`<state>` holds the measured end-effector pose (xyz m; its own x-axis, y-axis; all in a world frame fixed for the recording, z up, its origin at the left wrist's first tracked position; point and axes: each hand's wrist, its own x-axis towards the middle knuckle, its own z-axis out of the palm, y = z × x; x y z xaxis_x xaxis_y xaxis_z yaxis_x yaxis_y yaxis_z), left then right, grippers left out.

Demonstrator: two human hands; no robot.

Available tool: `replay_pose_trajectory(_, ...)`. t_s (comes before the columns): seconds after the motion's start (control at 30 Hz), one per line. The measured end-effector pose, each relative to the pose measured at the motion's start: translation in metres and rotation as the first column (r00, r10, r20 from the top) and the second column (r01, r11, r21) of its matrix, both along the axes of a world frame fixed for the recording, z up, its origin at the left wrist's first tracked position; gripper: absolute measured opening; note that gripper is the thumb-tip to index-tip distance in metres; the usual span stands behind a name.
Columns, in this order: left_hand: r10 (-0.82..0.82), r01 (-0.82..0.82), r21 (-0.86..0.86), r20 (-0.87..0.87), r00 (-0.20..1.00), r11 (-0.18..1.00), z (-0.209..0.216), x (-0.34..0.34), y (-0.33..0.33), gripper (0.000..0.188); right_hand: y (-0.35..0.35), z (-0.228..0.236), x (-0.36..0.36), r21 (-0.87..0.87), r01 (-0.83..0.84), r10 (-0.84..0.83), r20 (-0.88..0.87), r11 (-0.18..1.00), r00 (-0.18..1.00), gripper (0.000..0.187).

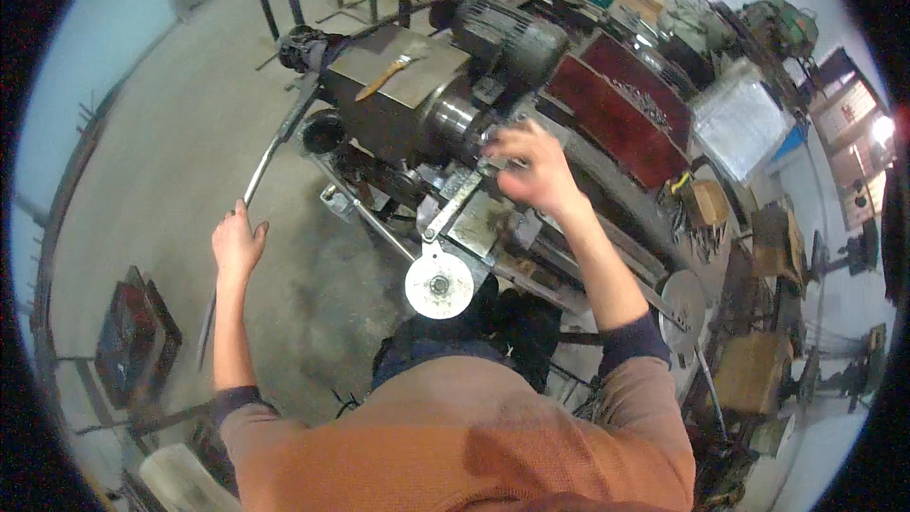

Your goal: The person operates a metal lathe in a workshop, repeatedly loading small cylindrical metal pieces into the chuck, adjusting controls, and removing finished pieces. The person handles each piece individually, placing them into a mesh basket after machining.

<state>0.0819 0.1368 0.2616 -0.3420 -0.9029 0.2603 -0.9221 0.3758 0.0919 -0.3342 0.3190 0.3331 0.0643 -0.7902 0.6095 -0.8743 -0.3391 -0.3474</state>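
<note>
My left hand [237, 242] is closed around a long metal lever [265, 163], which rises to the left end of a lathe's headstock [379, 118]. My right hand [536, 171] is raised just right of the shiny round chuck [457, 123], its fingers half bent and spread from the thumb. Nothing shows clearly in it; the fingertips are slightly blurred, and whether they touch the metal I cannot tell. Below the chuck lies the tool slide [474, 223], with a flat bar handle [455, 201] and a pale round handwheel [439, 286] in front of my body.
A wooden-handled brush [384, 78] lies on the headstock. Behind stands a finned motor [512, 36]. To the right are a dark red tray [621, 109] with metal bits, a silvery sheet-covered block [739, 118] and a cardboard box [706, 202]. A dark red metal stand [137, 341] is at left.
</note>
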Motion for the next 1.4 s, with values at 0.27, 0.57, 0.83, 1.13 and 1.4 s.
replay_pose_trajectory(0.27, -0.326, 0.939, 0.217, -0.896, 0.300, 0.267, 0.059, -0.204, 0.126, 0.023, 0.118, -0.049, 0.046, -0.068, -0.191, 0.199, 0.500, 0.979, 0.843, 0.036)
replay_pose_trajectory(0.57, -0.223, 0.986, 0.137, -0.968, 0.113, -0.095, 0.025, -0.268, 0.175, 0.023, 0.159, -0.064, 0.037, -0.048, -0.041, 0.060, 0.527, 0.998, 0.848, 0.034)
replay_pose_trajectory(0.83, -0.208, 0.984, 0.174, -0.962, 0.175, 0.026, 0.029, -0.268, 0.178, 0.019, 0.153, -0.056, 0.036, -0.078, 0.054, -0.023, 0.360, 0.996, 0.933, 0.039)
replay_pose_trajectory(1.13, -0.281, 0.903, 0.282, -0.883, 0.377, 0.325, 0.034, -0.239, 0.148, 0.015, 0.131, -0.020, -0.075, -0.239, 0.206, -0.234, -0.098, 0.949, 0.967, 0.028)
replay_pose_trajectory(1.4, -0.163, 0.734, 0.240, -0.887, 0.431, 0.635, 0.004, -0.199, 0.092, 0.013, 0.109, 0.005, -0.144, -0.223, 0.614, -0.647, -0.123, 0.757, 0.753, 0.047)
